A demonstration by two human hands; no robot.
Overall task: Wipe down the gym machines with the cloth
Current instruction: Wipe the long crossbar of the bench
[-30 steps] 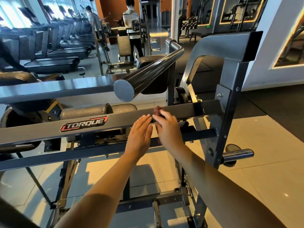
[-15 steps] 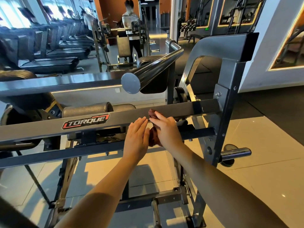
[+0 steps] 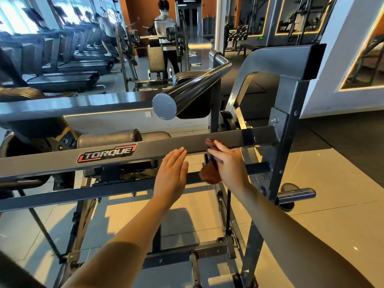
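The right hand [image 3: 228, 165] hides most of the brown cloth [image 3: 208, 176].

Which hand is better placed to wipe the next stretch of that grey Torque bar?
The right hand: it already holds the brown cloth against the bar. The left hand is open and flat beside it and holds nothing.
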